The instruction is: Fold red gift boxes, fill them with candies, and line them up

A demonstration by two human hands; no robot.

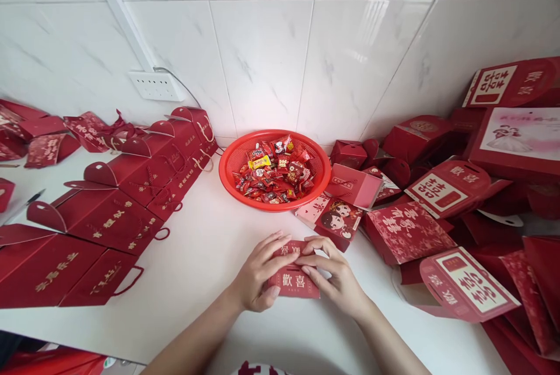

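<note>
A small red box (294,281) with pale characters lies near the front of the white table, between my two hands. My left hand (265,273) holds its left side, the thumb at the lower left corner and the fingers across the top. My right hand (335,273) grips the upper right part of the same box with bent fingers. Behind the hands stands a red plastic basket (225,179) with wrapped candies (280,171) in it. A box with cartoon faces (339,220) lies just beyond my right hand.
Rows of red gift boxes with cord handles (109,223) fill the left side. Many red boxes (411,229) are piled on the right. A power strip (155,86) is on the tiled wall, and a pen (35,195) lies at the far left.
</note>
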